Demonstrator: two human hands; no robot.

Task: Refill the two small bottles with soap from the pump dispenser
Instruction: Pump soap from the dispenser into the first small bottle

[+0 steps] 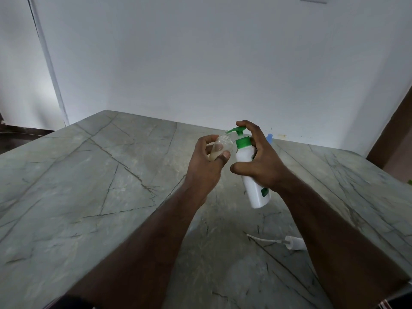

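My right hand point(258, 159) grips a white pump dispenser point(252, 181) with a green collar and green pump head, held tilted in the air above the table. Its forefinger rests on top of the pump head point(237, 130). My left hand point(207, 161) holds a small clear bottle point(220, 146), uncapped, with pale soap in its lower part. The bottle's open neck sits right under the green nozzle tip. A blue object point(269, 137) shows behind my right hand, mostly hidden.
A grey-green marble table point(89, 186) with dark veins fills the view, against a white wall. A white sprayer cap with a thin dip tube point(289, 241) lies on the table at the near right. A brown door frame stands at far right.
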